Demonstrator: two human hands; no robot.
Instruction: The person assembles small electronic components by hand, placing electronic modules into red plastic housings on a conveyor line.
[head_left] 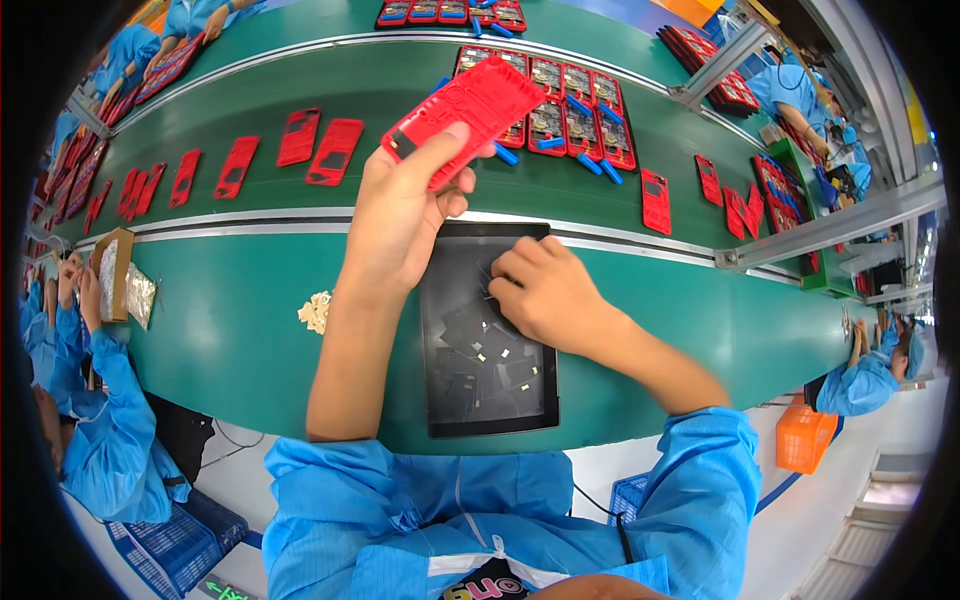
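My left hand (395, 215) is raised over the far end of the tray, closed around a red plastic casing (480, 108) with a dark patch near its lower left end. Thumb on top, it keeps the casing tilted. Below and to the right, my right hand (555, 300) reaches into a shallow black tray (434, 405), fingers curled together by its right wall. Anything pinched there is too small or hidden to make out. Thin dark, film-like pieces (462, 330) lie scattered in the tray, some with small pale tabs.
Beyond the bench, a green conveyor belt (400, 90) carries red casings (238, 167) and a red tray of circuit assemblies with blue cylinders (578, 110). Cream-coloured small pieces (315, 312) lie left of my arm. A cardboard box (117, 275) stands farther left. Co-workers in blue sit on both sides.
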